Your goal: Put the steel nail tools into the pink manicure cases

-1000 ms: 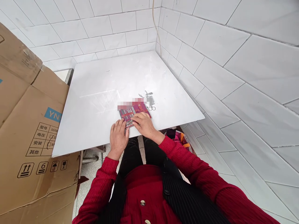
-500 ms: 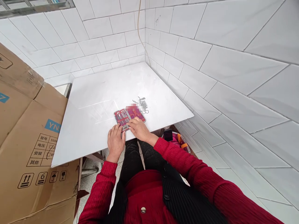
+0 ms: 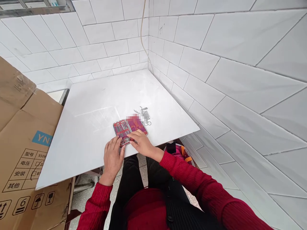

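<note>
An open manicure case (image 3: 137,125) with a purple-red lining lies near the front edge of the white table. Several slim metal tools (image 3: 122,127) sit in a row under a red band in its left half. Silver nail clippers (image 3: 125,141) show along the bottom of that half. My left hand (image 3: 114,155) grips the case's lower left corner, thumb and fingers at its edge. From the right, my right hand (image 3: 141,142) reaches over the case with fingers drawn together by the clippers; what they pinch is hidden. Loose metal tools (image 3: 145,114), with the loops of small scissors (image 3: 147,123), lie beyond the case.
The white table (image 3: 96,95) meets tiled walls at the back and right. A big cardboard box (image 3: 24,134) stands against its left side. Below the front edge, at right, a basket (image 3: 178,150) holds pink and orange things, with a dark object on it.
The camera view has shifted, so the table and case appear slightly lower and further left. Both hands stay at the case's lower edge, with only slight finger movement.
</note>
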The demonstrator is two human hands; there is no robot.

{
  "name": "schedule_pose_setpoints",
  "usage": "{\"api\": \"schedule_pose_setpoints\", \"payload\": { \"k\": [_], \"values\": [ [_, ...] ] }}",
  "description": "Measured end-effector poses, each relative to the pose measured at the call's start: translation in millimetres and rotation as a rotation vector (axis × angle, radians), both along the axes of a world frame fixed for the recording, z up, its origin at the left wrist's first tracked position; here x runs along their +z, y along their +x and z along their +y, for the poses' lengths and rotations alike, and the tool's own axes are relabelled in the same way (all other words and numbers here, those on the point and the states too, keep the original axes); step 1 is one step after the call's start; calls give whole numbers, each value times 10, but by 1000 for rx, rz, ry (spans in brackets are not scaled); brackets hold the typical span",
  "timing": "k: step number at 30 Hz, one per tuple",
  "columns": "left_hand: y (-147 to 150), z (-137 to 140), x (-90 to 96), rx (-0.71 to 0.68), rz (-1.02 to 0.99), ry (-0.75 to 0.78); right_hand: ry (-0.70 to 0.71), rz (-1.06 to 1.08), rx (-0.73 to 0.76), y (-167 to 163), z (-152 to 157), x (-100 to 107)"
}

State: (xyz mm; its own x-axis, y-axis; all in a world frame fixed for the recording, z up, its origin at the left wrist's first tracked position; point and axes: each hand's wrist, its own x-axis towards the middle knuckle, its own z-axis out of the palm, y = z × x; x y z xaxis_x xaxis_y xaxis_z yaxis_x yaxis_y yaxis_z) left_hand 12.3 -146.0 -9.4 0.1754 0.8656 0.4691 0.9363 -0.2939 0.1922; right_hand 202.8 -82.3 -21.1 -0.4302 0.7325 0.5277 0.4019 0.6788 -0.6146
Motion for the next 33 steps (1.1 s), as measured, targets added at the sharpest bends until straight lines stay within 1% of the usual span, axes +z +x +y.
{"api": "schedule_pose_setpoints", "payload": {
  "k": [3, 5, 7, 10, 13, 15, 18, 22, 26, 29, 31, 33],
  "values": [
    [-102, 162, 95, -10, -11, -1, -18, 42, -24, 146, 178, 79],
    [-195, 358, 154, -11, -14, -13, -29, 20, -103, 298, 360, 155],
    [-287, 609, 199, 11, -10, -12, -48, -38, -213, 465, 568, 242],
    [-381, 1015, 237, 49, -8, -25, -104, -190, -378, 661, 864, 381],
    [-394, 1334, 249, 45, -6, -83, -152, -413, -441, 709, 1090, 521],
    [-372, 1456, 243, 25, -13, -122, -179, -558, -467, 665, 1202, 603],
    [-348, 1514, 215, -9, -59, -145, -231, -731, -496, 558, 1334, 685],
    [-384, 1496, 170, -67, -138, -152, -315, -889, -496, 465, 1463, 724],
    [-427, 1506, 156, -102, -155, -170, -370, -985, -520, 435, 1558, 768],
    [-424, 1526, 160, -122, -156, -185, -402, -1048, -510, 402, 1636, 817],
    [-411, 1531, 164, -125, -159, -189, -424, -1062, -508, 369, 1691, 850],
    [-397, 1529, 170, -123, -157, -186, -482, -1048, -489, 334, 1739, 881]
  ]
}}
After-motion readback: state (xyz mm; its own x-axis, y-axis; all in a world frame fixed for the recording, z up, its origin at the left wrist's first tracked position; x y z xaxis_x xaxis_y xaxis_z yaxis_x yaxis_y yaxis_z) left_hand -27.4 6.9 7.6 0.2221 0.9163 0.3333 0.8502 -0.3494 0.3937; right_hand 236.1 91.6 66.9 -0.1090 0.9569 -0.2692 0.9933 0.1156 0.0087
